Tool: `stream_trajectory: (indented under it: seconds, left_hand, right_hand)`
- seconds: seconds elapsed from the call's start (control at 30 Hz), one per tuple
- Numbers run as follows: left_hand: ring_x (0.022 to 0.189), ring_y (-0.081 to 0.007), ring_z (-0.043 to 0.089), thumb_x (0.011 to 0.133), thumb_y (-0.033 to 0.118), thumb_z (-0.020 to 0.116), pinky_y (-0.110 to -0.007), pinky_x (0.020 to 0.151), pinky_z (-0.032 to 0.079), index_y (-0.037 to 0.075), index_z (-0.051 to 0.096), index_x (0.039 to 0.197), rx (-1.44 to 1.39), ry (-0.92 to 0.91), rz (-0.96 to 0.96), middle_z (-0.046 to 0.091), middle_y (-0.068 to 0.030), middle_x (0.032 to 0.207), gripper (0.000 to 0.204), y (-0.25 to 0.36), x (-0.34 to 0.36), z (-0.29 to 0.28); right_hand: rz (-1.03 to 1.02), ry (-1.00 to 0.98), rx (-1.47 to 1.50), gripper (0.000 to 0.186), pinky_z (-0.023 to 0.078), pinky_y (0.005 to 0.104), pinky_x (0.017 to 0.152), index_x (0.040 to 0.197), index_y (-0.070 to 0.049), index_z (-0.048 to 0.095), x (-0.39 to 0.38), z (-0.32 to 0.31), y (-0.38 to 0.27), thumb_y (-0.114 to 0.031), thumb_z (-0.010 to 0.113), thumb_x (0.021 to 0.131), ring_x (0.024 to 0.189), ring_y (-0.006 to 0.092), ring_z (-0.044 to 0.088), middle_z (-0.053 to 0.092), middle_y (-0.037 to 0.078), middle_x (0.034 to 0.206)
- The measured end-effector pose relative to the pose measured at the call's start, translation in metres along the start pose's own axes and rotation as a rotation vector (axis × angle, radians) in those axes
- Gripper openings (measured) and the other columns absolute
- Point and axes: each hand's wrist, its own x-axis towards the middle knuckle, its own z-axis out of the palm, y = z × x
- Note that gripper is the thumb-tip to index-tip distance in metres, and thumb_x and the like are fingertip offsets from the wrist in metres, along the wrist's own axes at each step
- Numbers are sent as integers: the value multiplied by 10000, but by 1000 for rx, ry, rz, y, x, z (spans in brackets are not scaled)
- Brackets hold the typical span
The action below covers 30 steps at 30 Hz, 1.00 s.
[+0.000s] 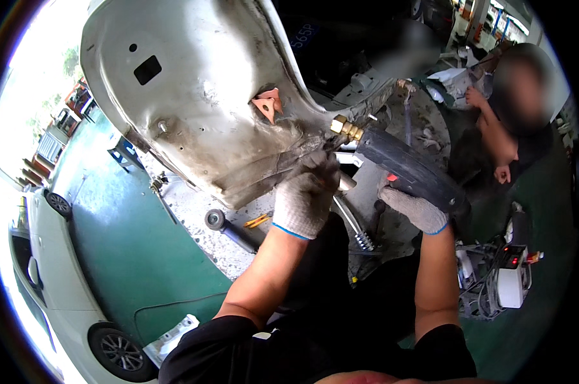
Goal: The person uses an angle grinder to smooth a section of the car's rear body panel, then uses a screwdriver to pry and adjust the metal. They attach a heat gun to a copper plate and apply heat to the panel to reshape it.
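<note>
My right hand, in a pale knit glove with a blue cuff, grips a black weld gun from below, near a red trigger. The gun's brass tip points up and left, close to the right edge of a dented whitish car body panel. My left hand wears a matching glove with blackened fingers. It is closed at the panel's lower right edge, and what lies inside the fingers is hidden. A copper-coloured bent piece sits on the panel.
A long tool with a blue-grey body and yellow strips lie on the dirty light surface below the panel. A metal rod with a spring rests between my arms. Right: a person and a cabled machine. Left: a white car.
</note>
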Motion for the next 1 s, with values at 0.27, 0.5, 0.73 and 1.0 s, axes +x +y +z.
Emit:
stream_trajectory:
  seconds: [0.27, 0.5, 0.73, 1.0]
  left_hand:
    - [1266, -307, 604, 991, 112, 635, -443, 1169, 459, -36, 552, 1334, 221, -180, 220, 648, -156, 1279, 383, 29, -13, 52]
    - [834, -191, 659, 1042, 185, 567, -284, 609, 459, -39, 581, 1260, 531, -78, 178, 712, -140, 990, 313, 29, -10, 61]
    - [640, -136, 605, 1040, 195, 602, -240, 550, 435, -31, 671, 1153, 855, 54, 206, 697, -103, 796, 262, 37, -2, 71]
    - [688, -156, 627, 972, 83, 635, -246, 577, 464, 12, 667, 1176, 553, -7, 309, 687, -99, 830, 219, 34, 12, 69]
  right_hand:
    - [-38, 90, 144, 287, 524, 324, 860, 1109, -70, 718, -8, 14, 11, -111, 832, 849, 928, 104, 649, 711, 1, 993]
    - [-110, 138, 47, 371, 529, 335, 910, 1152, -101, 730, -15, 11, 24, -159, 871, 813, 986, 110, 686, 743, 2, 1059]
    - [7, 33, 229, 290, 525, 319, 868, 1114, -52, 715, 4, 5, 3, -28, 798, 837, 933, 127, 646, 710, 20, 999]
    - [-10, -8, 235, 320, 530, 315, 891, 1174, -23, 685, 20, 5, 7, 35, 722, 861, 952, 133, 644, 697, 32, 1020]
